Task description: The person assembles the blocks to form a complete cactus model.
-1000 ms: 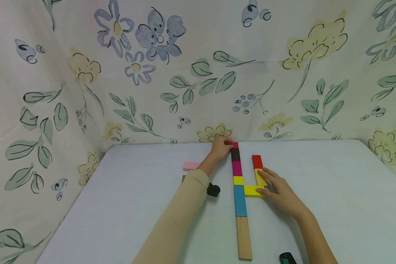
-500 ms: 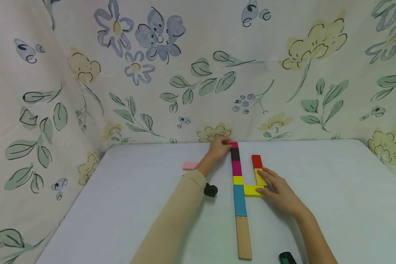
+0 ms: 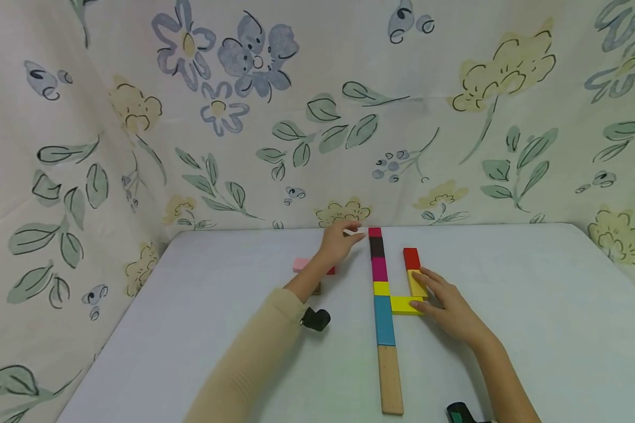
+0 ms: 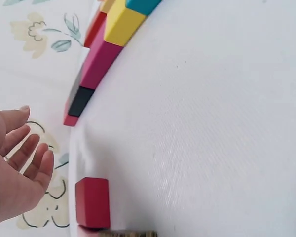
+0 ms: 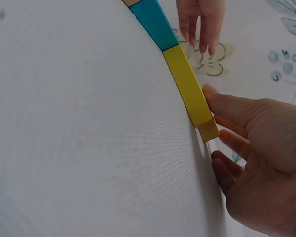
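A straight column of blocks runs away from the person: a natural wood block [image 3: 390,379], a blue block [image 3: 384,320], a small yellow block [image 3: 381,288], a magenta block [image 3: 379,269], a black block [image 3: 377,247] and a red-pink block [image 3: 375,232] at the far end. Just left of that end, my left hand [image 3: 337,245] is held with fingers spread, apart from the blocks. A yellow block [image 3: 404,305] branches right from the blue one, leading to an orange-yellow block [image 3: 417,284] and a red block [image 3: 411,258]. My right hand [image 3: 451,306] touches both yellowish blocks with extended fingers.
Left of the column lie a pink block [image 3: 301,265], a red block [image 4: 92,202] and a brown block [image 3: 317,289], partly behind the left arm. The white table [image 3: 217,329] ends at a floral cloth [image 3: 296,117] behind. Black wrist gear [image 3: 316,319] hangs at the left sleeve.
My left hand has left the red-pink end block, its fingers parting as it drew leftward and slightly nearer. The loose red and brown blocks now show more. The right hand stays put.
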### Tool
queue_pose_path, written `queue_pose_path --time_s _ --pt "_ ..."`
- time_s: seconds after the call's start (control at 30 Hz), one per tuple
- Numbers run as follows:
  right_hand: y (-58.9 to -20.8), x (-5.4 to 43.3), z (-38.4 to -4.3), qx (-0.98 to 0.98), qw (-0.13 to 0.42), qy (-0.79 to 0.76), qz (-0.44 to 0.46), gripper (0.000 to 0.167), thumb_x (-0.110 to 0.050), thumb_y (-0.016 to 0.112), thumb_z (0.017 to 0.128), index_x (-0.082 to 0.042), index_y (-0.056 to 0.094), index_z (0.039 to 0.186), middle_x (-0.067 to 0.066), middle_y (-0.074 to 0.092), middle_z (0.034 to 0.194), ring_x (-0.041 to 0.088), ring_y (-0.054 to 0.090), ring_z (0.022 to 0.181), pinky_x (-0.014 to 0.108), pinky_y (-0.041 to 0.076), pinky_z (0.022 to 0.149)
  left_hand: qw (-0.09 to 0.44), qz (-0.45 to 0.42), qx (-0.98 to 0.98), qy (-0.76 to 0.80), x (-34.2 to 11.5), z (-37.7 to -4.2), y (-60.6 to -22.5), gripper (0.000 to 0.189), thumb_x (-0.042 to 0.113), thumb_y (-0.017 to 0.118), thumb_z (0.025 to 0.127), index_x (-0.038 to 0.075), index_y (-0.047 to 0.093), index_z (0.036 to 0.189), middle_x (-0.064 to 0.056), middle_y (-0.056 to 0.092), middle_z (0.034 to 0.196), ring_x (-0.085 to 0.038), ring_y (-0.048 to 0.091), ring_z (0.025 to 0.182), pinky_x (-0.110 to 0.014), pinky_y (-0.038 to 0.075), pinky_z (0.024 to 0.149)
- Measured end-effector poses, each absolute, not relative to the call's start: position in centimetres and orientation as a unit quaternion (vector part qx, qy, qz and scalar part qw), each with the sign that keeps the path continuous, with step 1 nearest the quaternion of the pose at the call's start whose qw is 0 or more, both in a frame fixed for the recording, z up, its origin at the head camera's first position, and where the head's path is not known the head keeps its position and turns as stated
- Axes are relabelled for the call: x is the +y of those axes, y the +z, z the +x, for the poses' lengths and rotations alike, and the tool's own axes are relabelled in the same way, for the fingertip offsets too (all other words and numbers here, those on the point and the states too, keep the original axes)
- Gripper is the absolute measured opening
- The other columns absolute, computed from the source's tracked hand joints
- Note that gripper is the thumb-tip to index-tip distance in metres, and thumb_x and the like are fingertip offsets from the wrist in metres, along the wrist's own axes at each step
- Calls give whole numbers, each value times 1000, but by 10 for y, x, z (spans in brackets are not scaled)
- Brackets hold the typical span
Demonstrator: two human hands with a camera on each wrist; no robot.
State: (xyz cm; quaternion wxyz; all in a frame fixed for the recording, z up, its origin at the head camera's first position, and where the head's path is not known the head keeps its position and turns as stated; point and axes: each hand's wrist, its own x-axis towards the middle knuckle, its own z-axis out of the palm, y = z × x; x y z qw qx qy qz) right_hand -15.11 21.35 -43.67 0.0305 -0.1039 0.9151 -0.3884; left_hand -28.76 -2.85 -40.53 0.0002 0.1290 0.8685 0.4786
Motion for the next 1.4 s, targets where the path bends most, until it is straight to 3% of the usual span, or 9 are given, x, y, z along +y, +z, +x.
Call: queue_pose_path --time_s 0.63,0.8,1.1,1.4 --pt "-435 213 -150 915 33 -389 -103 68 -21 72 98 1 45 157 30 33 165 57 28 149 78 36 109 -63 179 854 485 -90 -224 -389 28 10 68 103 0 71 129 -17 71 121 -33 67 106 -46 60 93" --pt "-435 213 -150 914 34 -391 -105 67 -20 72 98 1 46 157 30 33 165 56 28 149 78 36 109 -58 159 863 475 -111 -209 -393 29 13 71 102 1 72 128 -17 71 122 -31 66 106 -42 59 92" --pt "-435 213 -151 913 40 -392 -101 68 -22 72 99 0 44 158 29 32 166 56 27 150 78 35 110 -56 128 875 463 -144 -194 -409 27 11 79 94 2 76 119 -13 74 118 -32 67 107 -46 56 94" --pt "-437 214 -151 914 38 -391 -103 68 -22 72 99 0 44 158 29 32 166 57 28 149 78 37 108 0 114 876 468 -160 -194 -424 32 13 84 91 1 76 119 -13 73 120 -32 67 108 -48 58 95"
